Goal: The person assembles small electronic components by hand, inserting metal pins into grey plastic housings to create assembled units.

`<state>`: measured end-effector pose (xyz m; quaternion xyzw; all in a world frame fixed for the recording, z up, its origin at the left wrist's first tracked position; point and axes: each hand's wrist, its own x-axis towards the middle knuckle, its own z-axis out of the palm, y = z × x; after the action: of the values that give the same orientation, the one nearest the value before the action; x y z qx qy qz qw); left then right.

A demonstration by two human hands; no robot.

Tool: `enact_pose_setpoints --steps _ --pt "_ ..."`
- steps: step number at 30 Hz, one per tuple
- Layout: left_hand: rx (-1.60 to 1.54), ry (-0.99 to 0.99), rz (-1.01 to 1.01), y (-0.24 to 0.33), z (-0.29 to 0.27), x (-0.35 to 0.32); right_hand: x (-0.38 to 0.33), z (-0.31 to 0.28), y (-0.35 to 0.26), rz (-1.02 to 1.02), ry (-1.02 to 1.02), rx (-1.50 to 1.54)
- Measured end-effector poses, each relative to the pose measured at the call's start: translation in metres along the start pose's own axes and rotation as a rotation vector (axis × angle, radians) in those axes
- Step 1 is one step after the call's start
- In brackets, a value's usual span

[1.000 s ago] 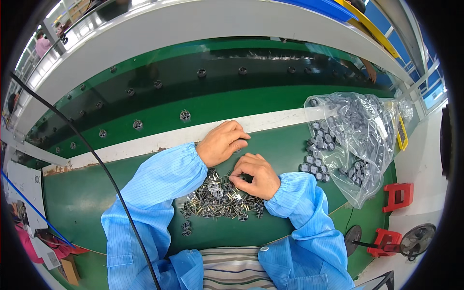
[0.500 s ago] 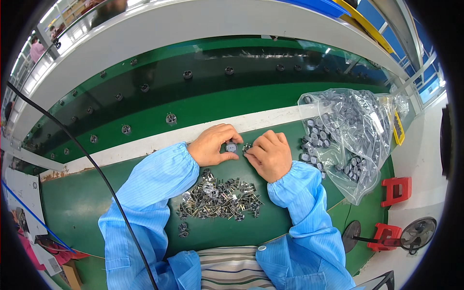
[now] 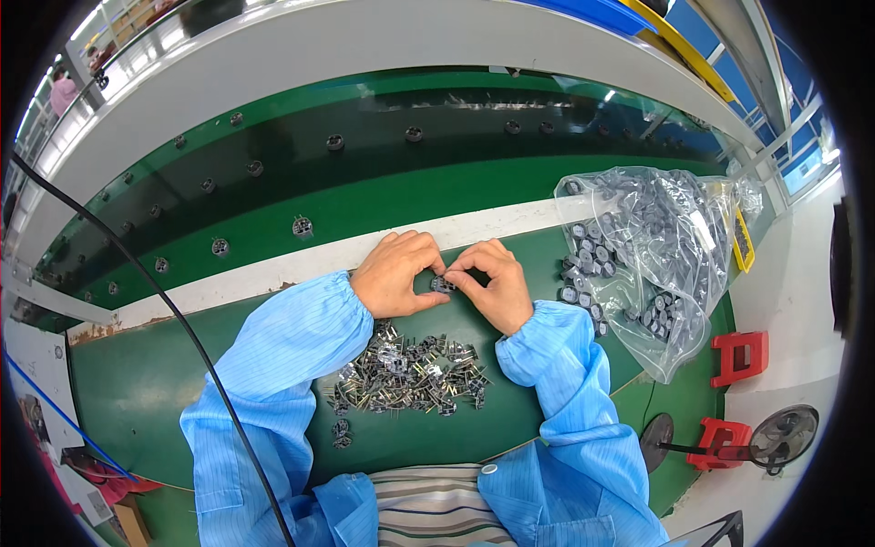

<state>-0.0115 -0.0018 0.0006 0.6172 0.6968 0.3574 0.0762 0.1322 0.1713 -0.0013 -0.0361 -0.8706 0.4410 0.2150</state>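
Note:
My left hand [image 3: 397, 273] pinches a small round grey cap [image 3: 441, 285] between thumb and fingers, just above the green worktop. The fingertips of my right hand [image 3: 497, 284] are closed at the cap's top, on a small dark part with metal contacts. That part now sits at or in the cap; how deep it goes is hidden by the fingers. Nearer to me lies a pile of dark parts with brass-coloured pins [image 3: 410, 374]. Two or so loose dark parts [image 3: 342, 433] rest left of it.
Loose grey caps [image 3: 586, 260] spill from a clear plastic bag [image 3: 670, 337] of caps at the right. Past a white ledge [image 3: 365, 251], a green conveyor belt [image 3: 392, 196] carries several spaced round parts. A black cable [image 3: 173, 301] crosses the left side. Red stools and a fan stand at right.
My right hand has moved left to the cap, bringing the small part from beside it onto it. The parts on the belt have shifted slightly left.

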Motion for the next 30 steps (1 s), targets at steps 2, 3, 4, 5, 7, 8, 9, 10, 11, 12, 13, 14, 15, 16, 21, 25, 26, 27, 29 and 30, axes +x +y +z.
enact_pose_setpoints --steps 2,3,4,5,7,8,9,10,11,12,13,14,15,16,21,25,26,27,29,30 --pt "-0.001 -0.003 -0.039 -0.002 0.001 -0.001 0.0 0.006 -0.003 -0.091 0.02 -0.174" --pt "-0.002 0.0 -0.042 -0.002 0.002 -0.002 0.0 0.006 -0.005 -0.093 0.017 -0.173" --pt "-0.007 -0.001 -0.046 -0.003 0.002 -0.002 0.001 0.005 -0.01 -0.18 0.031 -0.282" --pt "-0.013 -0.002 -0.05 -0.003 0.002 -0.003 0.002 0.005 -0.015 -0.268 0.045 -0.391" --pt "-0.017 0.005 -0.044 -0.003 0.002 -0.002 0.003 0.006 -0.022 -0.337 0.057 -0.484" --pt "-0.021 0.009 -0.033 -0.004 0.001 -0.002 0.003 0.007 -0.025 -0.404 0.073 -0.58" --pt "-0.023 0.007 -0.035 -0.004 0.002 -0.002 0.003 0.008 -0.026 -0.401 0.072 -0.579" --pt "-0.024 0.007 -0.047 -0.003 0.002 -0.001 0.002 0.01 -0.026 -0.38 0.067 -0.598" --pt "-0.025 0.006 -0.058 -0.002 0.002 0.001 0.002 0.011 -0.027 -0.359 0.064 -0.617" --pt "-0.026 0.001 -0.05 -0.003 0.003 0.003 0.0 0.011 -0.027 -0.354 0.071 -0.623" --pt "-0.029 0.014 -0.032 -0.004 0.005 0.004 -0.003 0.011 -0.026 -0.325 0.066 -0.659" --pt "-0.032 0.025 -0.011 -0.004 0.006 0.005 -0.005 0.01 -0.025 -0.294 0.063 -0.697" --pt "-0.033 0.017 0.007 -0.004 0.005 0.005 -0.005 0.012 -0.023 -0.285 0.078 -0.707" --pt "-0.025 0.026 -0.018 -0.005 0.006 0.004 -0.006 0.013 -0.02 -0.25 0.07 -0.592" --pt "-0.183 0.097 -0.195 -0.011 -0.006 0.0 -0.006 -0.019 -0.019 -0.156 0.22 -0.554" --pt "0.053 0.314 -0.333 -0.047 -0.035 0.001 -0.023 -0.06 -0.007 0.295 0.223 -1.209" --pt "0.067 0.321 -0.338 -0.059 -0.037 0.002 -0.03 -0.068 0.002 0.386 0.196 -1.28" --pt "0.17 0.312 -0.376 -0.073 -0.037 -0.001 -0.03 -0.069 0.005 0.436 0.197 -1.243" --pt "0.274 0.298 -0.421 -0.075 -0.038 -0.006 -0.032 -0.074 0.024 0.378 0.139 -1.135" --pt "0.398 0.376 -0.364 -0.068 -0.034 -0.004 -0.032 -0.07 0.022 0.384 0.133 -1.132"
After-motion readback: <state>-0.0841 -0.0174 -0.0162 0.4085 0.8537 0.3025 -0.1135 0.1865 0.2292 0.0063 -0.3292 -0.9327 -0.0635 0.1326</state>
